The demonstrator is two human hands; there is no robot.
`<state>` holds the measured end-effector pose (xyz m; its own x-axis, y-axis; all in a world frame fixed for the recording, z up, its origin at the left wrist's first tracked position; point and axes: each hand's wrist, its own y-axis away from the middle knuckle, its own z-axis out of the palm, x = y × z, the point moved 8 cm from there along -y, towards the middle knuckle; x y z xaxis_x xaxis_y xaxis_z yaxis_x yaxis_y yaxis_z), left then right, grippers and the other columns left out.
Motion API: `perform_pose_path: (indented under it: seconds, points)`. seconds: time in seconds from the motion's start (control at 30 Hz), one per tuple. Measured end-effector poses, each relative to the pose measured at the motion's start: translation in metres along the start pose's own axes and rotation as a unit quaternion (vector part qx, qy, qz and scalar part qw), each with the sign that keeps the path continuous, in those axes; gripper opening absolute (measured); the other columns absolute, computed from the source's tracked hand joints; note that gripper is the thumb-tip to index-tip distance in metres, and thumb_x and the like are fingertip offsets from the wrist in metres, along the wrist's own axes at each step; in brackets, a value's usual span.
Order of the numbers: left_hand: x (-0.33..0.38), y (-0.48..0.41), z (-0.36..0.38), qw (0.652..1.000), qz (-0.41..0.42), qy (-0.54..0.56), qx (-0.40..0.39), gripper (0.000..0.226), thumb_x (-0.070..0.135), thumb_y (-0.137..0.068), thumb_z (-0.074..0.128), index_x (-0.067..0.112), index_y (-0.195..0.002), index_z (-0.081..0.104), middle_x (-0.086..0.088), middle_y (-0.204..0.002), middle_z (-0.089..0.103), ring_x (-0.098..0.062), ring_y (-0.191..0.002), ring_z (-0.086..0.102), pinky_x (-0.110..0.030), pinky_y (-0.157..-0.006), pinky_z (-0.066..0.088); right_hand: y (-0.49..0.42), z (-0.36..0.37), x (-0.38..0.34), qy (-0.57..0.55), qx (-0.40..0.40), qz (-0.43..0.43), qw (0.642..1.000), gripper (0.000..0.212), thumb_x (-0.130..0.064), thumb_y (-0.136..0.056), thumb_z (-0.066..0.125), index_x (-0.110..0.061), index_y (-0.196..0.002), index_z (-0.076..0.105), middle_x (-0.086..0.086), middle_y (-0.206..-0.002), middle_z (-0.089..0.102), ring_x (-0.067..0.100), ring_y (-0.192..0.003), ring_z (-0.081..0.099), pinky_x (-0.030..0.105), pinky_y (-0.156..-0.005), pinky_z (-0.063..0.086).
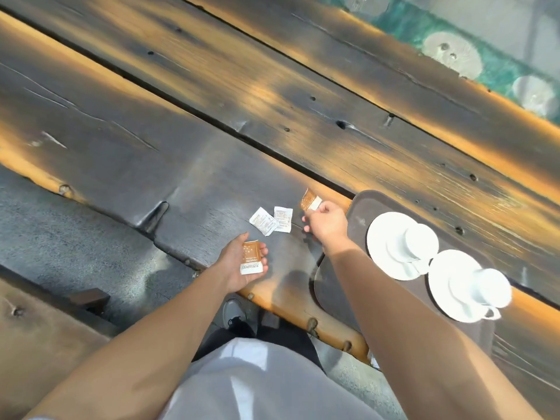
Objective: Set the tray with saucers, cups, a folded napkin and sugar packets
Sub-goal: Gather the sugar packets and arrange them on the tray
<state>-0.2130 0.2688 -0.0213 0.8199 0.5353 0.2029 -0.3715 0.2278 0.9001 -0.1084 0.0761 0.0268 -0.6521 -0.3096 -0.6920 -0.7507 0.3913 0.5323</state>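
Note:
A dark brown tray [357, 204] lies on the wooden table at the right. On it stand two white saucers, the far saucer [378, 234] and the near saucer [439, 274], each carrying a white cup: far cup [418, 241], near cup [485, 286]. My left hand [242, 262] is palm up and holds an orange-and-white sugar packet [250, 257]. My right hand [325, 219] pinches a second orange packet [309, 200] just left of the tray's edge. Two white sugar packets [271, 221] lie on the table between my hands. No napkin is visible.
The table [212, 116] is made of dark, worn planks with gaps and knots. Its near edge runs diagonally past my legs and a grey shoe [233, 310]. A green patterned floor [454, 50] shows at the top right beyond the far edge.

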Motion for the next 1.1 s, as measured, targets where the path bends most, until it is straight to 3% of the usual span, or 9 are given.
perform_pose_path:
  seconds: [0.03,0.1,0.2,0.3,0.43,0.7,0.87,1.0,1.1]
  points:
    - [0.000,0.000,0.002,1.000,0.000,-0.001,-0.002,0.048,0.044,-0.102,0.038,0.009,-0.081,0.062,-0.006,-0.068,0.063,-0.018,-0.053,0.054,-0.027,-0.054,0.050,0.008,0.004,0.010,-0.070,-0.032,0.042,0.996,0.021,-0.009,-0.086,0.059,-0.019,-0.072,0.048,0.007,-0.082,0.074,0.016,-0.050,0.060,0.027,-0.043,0.047]
    - [0.000,0.000,0.006,1.000,0.002,-0.001,-0.007,0.048,0.045,-0.102,0.038,0.009,-0.082,0.063,-0.006,-0.068,0.063,-0.018,-0.053,0.055,-0.026,-0.053,0.051,0.024,0.013,0.025,-0.165,-0.096,0.105,0.976,0.010,-0.005,-0.088,0.058,-0.014,-0.084,0.056,0.007,-0.082,0.076,0.013,-0.048,0.058,0.021,-0.040,0.036]
    - [0.000,-0.002,0.009,1.000,0.010,0.007,-0.010,0.049,0.047,-0.101,0.039,0.009,-0.083,0.063,-0.006,-0.067,0.065,-0.018,-0.053,0.058,-0.028,-0.056,0.053,0.053,0.033,0.040,-0.281,-0.210,0.179,0.919,0.011,-0.005,-0.092,0.058,-0.010,-0.100,0.062,0.007,-0.088,0.077,0.013,-0.056,0.064,0.020,-0.043,0.042]
    - [0.002,-0.006,0.007,1.000,0.027,0.016,0.005,0.049,0.050,-0.100,0.041,0.008,-0.087,0.064,-0.007,-0.069,0.067,-0.020,-0.060,0.061,-0.033,-0.060,0.053,0.085,0.052,0.049,-0.329,-0.291,0.231,0.868,0.012,-0.007,-0.094,0.059,-0.005,-0.105,0.064,0.005,-0.089,0.077,0.009,-0.058,0.065,0.017,-0.045,0.045]
    - [0.003,-0.007,0.004,0.999,0.028,0.036,-0.001,0.053,0.053,-0.098,0.041,0.006,-0.094,0.065,-0.012,-0.071,0.072,-0.023,-0.058,0.067,-0.032,-0.053,0.056,0.114,0.068,0.056,-0.364,-0.311,0.259,0.839,0.019,-0.007,-0.091,0.065,-0.006,-0.110,0.066,0.003,-0.093,0.074,0.006,-0.061,0.059,0.015,-0.049,0.039]
    - [0.001,-0.005,0.006,0.997,0.032,0.055,-0.046,0.074,0.072,-0.091,0.035,0.005,-0.096,0.067,-0.012,-0.072,0.067,-0.024,-0.052,0.062,-0.026,-0.045,0.048,0.139,0.085,0.066,-0.340,-0.313,0.263,0.847,0.010,-0.010,-0.091,0.066,-0.013,-0.085,0.059,-0.002,-0.067,0.063,0.003,-0.046,0.051,0.015,-0.040,0.026]
    - [0.004,-0.005,0.008,0.996,0.055,0.058,-0.051,0.072,0.072,-0.090,0.035,0.007,-0.086,0.065,-0.009,-0.076,0.071,-0.025,-0.060,0.067,-0.029,-0.053,0.042,0.141,0.086,0.072,-0.281,-0.319,0.247,0.871,0.002,-0.009,-0.092,0.066,-0.010,-0.092,0.066,0.000,-0.062,0.064,0.006,-0.044,0.050,0.018,-0.038,0.027]
    - [0.003,-0.006,0.007,0.995,0.059,0.068,-0.046,0.071,0.071,-0.091,0.038,0.005,-0.086,0.064,-0.010,-0.072,0.068,-0.027,-0.059,0.066,-0.034,-0.064,0.048,0.136,0.084,0.076,-0.241,-0.303,0.234,0.892,0.004,-0.008,-0.089,0.069,-0.007,-0.093,0.067,0.002,-0.064,0.068,0.009,-0.042,0.052,0.016,-0.037,0.028]
    - [0.000,-0.004,0.009,0.995,0.050,0.077,-0.041,0.071,0.071,-0.090,0.039,0.005,-0.086,0.064,-0.009,-0.070,0.065,-0.026,-0.057,0.063,-0.032,-0.059,0.052,0.135,0.086,0.079,-0.229,-0.304,0.230,0.896,0.007,-0.009,-0.089,0.070,-0.005,-0.093,0.067,0.004,-0.065,0.069,0.010,-0.043,0.053,0.017,-0.037,0.029]
